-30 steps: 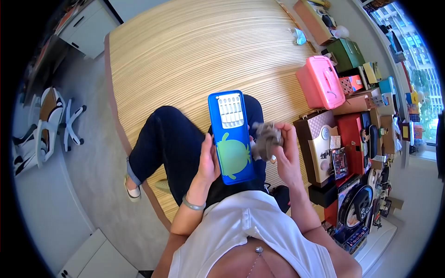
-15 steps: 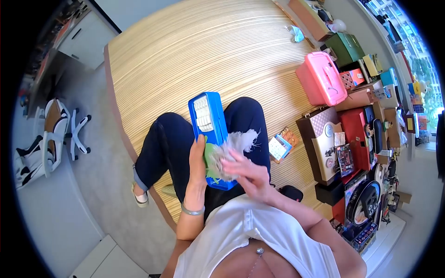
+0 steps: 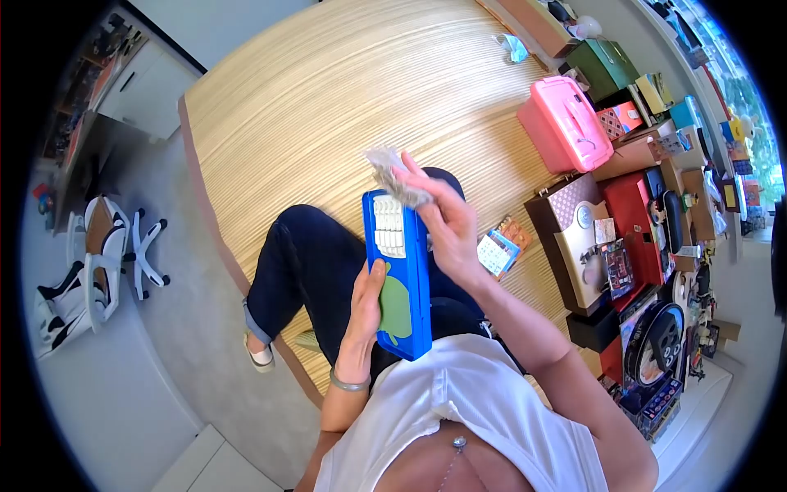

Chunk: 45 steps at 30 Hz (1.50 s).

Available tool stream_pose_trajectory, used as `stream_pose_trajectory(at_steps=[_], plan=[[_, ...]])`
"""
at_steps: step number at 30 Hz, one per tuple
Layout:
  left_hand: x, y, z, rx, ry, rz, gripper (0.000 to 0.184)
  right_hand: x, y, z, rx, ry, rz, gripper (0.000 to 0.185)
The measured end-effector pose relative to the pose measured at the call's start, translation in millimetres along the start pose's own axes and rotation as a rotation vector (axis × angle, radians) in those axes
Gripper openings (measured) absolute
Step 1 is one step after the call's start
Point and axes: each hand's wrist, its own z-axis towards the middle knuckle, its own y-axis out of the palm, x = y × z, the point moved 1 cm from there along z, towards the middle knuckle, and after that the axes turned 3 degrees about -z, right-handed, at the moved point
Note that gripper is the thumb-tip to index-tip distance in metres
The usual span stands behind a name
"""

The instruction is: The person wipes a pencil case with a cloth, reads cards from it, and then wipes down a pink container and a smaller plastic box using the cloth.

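A blue box (image 3: pixel 416 287) with a green shape and a white ribbed panel (image 3: pixel 388 225) is tilted above my lap. My left hand (image 3: pixel 367 305) grips its left edge, thumb on the front face. In my right hand (image 3: pixel 438 209) is a crumpled grey-white cloth (image 3: pixel 397 176), pressed under the fingers at the top end of the box. Part of the cloth is hidden by those fingers.
A pink lidded bin (image 3: pixel 566 123) stands on the woven mat (image 3: pixel 328 98) at right. Near my right knee lies a colourful packet (image 3: pixel 502 246). Cases and boxes, including a patterned case (image 3: pixel 574 238), line the right edge. A white chair (image 3: pixel 102 262) is at left.
My right hand has moved the cloth from beside the box, across its lower part, up to its top end. The box has shifted and tilted in my left hand.
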Motion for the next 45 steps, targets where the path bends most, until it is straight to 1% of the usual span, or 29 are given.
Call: stream_pose_trajectory(at_steps=[1,3,5,6,7,9,12,13,15,16,18,19,21,23,25,26,27,28,30,32,33,35,37,38,39,40,41,43,45], plan=[[-1.0,-2.4,-0.5,0.005,0.011,-0.018,0.045,-2.6,1.4,-8.0,-0.024,-0.022,-0.106,0.034],[-6.9,-13.2,5.3,0.047,0.053,-0.044,0.045,-0.3,6.6,-41.9,-0.096,0.065,-0.174,0.034],[-2.8,-19.4,9.3,0.136,0.172,0.021,0.045,2.2,9.6,-77.2,-0.236,0.016,-0.09,0.032],[2.8,-21.9,12.0,0.125,0.143,-0.06,0.045,-5.5,12.4,-85.9,-0.292,-0.048,-0.062,0.031],[6.9,-22.4,14.8,0.114,0.111,-0.141,0.044,-13.0,16.0,-93.8,-0.273,-0.023,-0.043,0.03],[6.1,-20.5,15.1,0.141,0.082,-0.12,0.044,-15.0,12.7,-96.3,-0.282,-0.079,-0.074,0.032],[-1.6,-20.1,12.6,0.15,0.16,0.094,0.044,-3.1,2.2,-72.8,-0.278,-0.066,-0.136,0.037],[14.8,2.2,10.3,0.138,0.131,0.033,0.046,-5.6,2.7,-58.3,-0.219,-0.004,-0.141,0.037],[9.3,1.9,12.2,0.052,0.085,-0.048,0.048,1.9,2.6,-32.8,-0.149,0.008,-0.004,0.037],[11.2,5.9,11.6,0.136,0.051,-0.079,0.046,2.1,5.5,-32.9,-0.153,0.009,-0.001,0.037],[10.0,-2.0,15.6,0.166,0.066,-0.115,0.045,2.0,11.3,-35.3,-0.151,0.072,0.021,0.029],[8.8,-8.3,17.9,0.193,0.077,-0.151,0.044,5.5,10.9,-43.7,-0.219,0.109,-0.027,0.032],[3.8,-25.9,27.0,0.243,0.132,-0.238,0.039,6.2,15.8,-64.3,-0.294,0.098,0.079,0.03],[0.5,-47.7,33.9,0.304,0.073,-0.201,0.038,4.4,17.4,-79.6,-0.275,0.059,0.058,0.031],[15.0,-31.4,30.3,0.388,0.022,-0.398,0.038,-6.4,15.7,-96.4,-0.335,0.023,0.045,0.031],[16.5,-45.4,32.1,0.333,-0.001,-0.345,0.04,-7.4,15.7,-108.2,-0.455,0.106,0.017,0.032],[26.0,-32.1,35.3,0.47,0.014,-0.397,0.037,-8.1,16.5,-115.9,-0.576,0.186,-0.013,0.033],[25.6,-31.3,35.0,0.4,0.076,-0.447,0.034,-8.1,23.2,-119.1,-0.584,0.103,-0.02,0.034],[32.5,-24.9,37.5,0.319,0.15,-0.501,0.032,-7.2,17.2,-115.8,-0.477,0.182,-0.059,0.034],[38.9,-10.9,29.7,0.206,0.086,-0.807,0.028,-13.9,3.4,-105.7,-0.219,0.321,-0.099,0.032],[37.3,-10.5,29.2,0.341,0.085,-0.681,0.03,-10.3,-0.2,-98.6,-0.04,0.207,-0.128,0.029],[31.0,-11.8,27.7,0.286,0.084,-0.652,0.033,-13.8,-1.8,-75.4,0.147,0.056,0.01,0.032],[22.9,-16.9,30.9,0.162,0.043,-0.762,0.038,-30.1,2.4,-55.0,0.119,-0.049,-0.043,0.04],[18.8,-8.1,29.9,0.403,0.007,-0.628,0.04,-40.6,8.1,-44.7,0.023,-0.136,-0.243,0.045],[13.2,-5.7,31.5,0.419,0.034,-0.574,0.043,-46.3,15.4,-37.5,-0.075,-0.222,-0.445,0.049],[2.8,-9.4,28.1,0.41,0.029,-0.573,0.043,-31.8,28.0,-47.6,-0.173,-0.182,-0.479,0.053],[-8.7,-14.6,21.8,0.218,0.113,-0.63,0.046,-20.3,38.9,-55.0,-0.152,-0.251,-0.402,0.053],[-3.5,-5.2,21.5,0.015,0.2,-0.684,0.05,-2.8,44.4,-65.7,-0.102,-0.286,-0.349,0.053],[3.7,3.1,19.1,0.343,0.09,-0.606,0.053,6.7,39.1,-72.2,-0.107,-0.262,-0.298,0.052]])
